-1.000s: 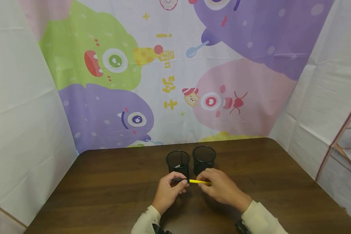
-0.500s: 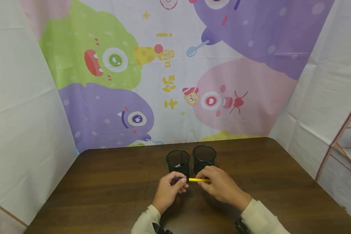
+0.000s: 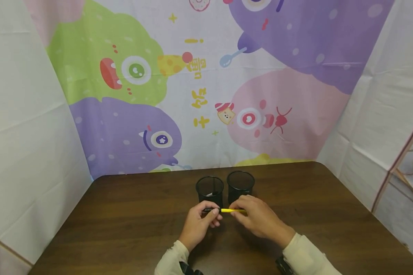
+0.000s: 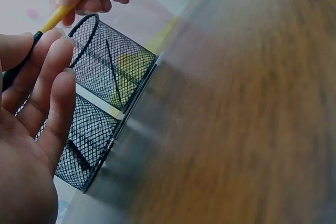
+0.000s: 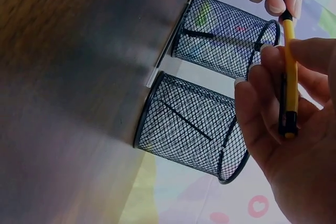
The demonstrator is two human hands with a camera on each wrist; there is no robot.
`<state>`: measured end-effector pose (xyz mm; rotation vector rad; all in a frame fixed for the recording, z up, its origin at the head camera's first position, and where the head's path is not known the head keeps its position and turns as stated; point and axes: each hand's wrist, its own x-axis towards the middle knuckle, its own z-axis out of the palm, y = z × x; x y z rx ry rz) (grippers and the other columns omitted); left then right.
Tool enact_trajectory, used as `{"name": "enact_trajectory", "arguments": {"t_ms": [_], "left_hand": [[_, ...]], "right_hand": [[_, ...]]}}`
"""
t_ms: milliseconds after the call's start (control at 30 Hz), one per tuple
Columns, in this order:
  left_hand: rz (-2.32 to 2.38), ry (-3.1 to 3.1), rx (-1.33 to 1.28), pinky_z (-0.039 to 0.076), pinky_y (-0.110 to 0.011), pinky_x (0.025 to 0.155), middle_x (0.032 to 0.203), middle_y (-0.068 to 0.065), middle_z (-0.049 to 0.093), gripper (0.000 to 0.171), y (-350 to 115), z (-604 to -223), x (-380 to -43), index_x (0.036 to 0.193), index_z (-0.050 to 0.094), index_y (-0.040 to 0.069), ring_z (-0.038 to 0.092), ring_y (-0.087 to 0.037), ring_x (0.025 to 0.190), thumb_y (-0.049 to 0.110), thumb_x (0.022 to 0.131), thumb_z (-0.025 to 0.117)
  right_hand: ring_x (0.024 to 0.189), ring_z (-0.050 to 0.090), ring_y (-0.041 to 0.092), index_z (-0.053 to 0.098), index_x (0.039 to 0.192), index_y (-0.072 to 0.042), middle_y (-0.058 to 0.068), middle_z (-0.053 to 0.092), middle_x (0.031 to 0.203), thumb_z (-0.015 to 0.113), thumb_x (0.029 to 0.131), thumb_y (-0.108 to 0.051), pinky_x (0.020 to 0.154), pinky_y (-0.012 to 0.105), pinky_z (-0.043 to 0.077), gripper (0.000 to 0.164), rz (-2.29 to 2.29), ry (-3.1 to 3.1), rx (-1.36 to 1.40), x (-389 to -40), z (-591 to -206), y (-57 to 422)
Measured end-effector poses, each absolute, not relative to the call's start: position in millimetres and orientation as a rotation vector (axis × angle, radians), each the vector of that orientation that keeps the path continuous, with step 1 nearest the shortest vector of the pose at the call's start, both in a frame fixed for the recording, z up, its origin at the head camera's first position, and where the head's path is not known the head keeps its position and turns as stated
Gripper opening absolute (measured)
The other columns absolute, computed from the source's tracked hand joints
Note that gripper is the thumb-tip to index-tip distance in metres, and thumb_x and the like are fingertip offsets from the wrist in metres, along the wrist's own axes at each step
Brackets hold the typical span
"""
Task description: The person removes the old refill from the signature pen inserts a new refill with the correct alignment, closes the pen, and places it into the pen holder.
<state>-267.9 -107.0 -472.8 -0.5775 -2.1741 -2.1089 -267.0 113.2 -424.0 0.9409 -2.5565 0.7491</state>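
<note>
A yellow click pen (image 3: 225,210) with a black grip section, black clip and black end is held level between both hands in the head view. My left hand (image 3: 198,225) pinches the pen's black front end between thumb and fingertips. At the other end, my right hand (image 3: 259,217) pinches the yellow barrel; in the right wrist view its thumb lies on the barrel, near the pen's clip (image 5: 282,98). Just beyond the hands stand two black mesh pen holders, the left holder (image 3: 209,187) and the right holder (image 3: 240,181), both upright and partly covered by the hands.
Inside the left holder lies a small white-and-dark piece (image 3: 211,194). Thin dark strokes show through the mesh of both holders in the wrist views. The brown wooden table (image 3: 124,221) meets a cartoon-printed cloth (image 3: 199,149) at the back, with pale cloth walls at either side.
Since a second ago, the pen's yellow end has risen slightly, so the pen lies more level. The right hand moved up a little with it; both grips stay the same.
</note>
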Motion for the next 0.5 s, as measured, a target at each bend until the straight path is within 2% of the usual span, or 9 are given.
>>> {"name": "enact_trajectory", "arguments": {"t_ms": [200,400,500], "left_hand": [[-2.134,-2.165,-0.593,0.058,-0.030,0.064,0.090,-0.018,0.071,0.016,-107.3,-473.6,-268.2,0.109,0.065,-0.001,0.068,-0.017,0.067,0.012,0.099,0.065],[-2.133,-2.177,-0.570,0.058,-0.029,0.064,0.092,-0.021,0.071,0.013,-106.5,-468.9,-265.7,0.109,0.064,-0.004,0.067,-0.016,0.067,0.003,0.099,0.062],[-2.137,-2.172,-0.573,0.058,-0.028,0.064,0.092,-0.022,0.071,0.012,-106.0,-461.4,-261.5,0.108,0.064,-0.005,0.067,-0.017,0.067,0.003,0.099,0.062]], "right_hand": [[0.080,0.057,0.003,0.071,0.102,-0.018,-0.014,0.064,0.092,0.068,0.097,-0.019,0.073,0.030,0.052,0.006,0.867,-2.628,0.955,-268.5,-425.4,114.0],[0.073,0.055,0.004,0.063,0.102,-0.019,-0.013,0.061,0.086,0.075,0.091,-0.017,0.068,0.027,0.050,0.016,0.947,-2.678,0.908,-268.3,-425.7,112.3],[0.072,0.054,0.004,0.064,0.098,-0.020,-0.014,0.059,0.084,0.076,0.090,-0.014,0.068,0.027,0.049,0.016,0.923,-2.666,0.894,-269.5,-424.9,111.7]]}}
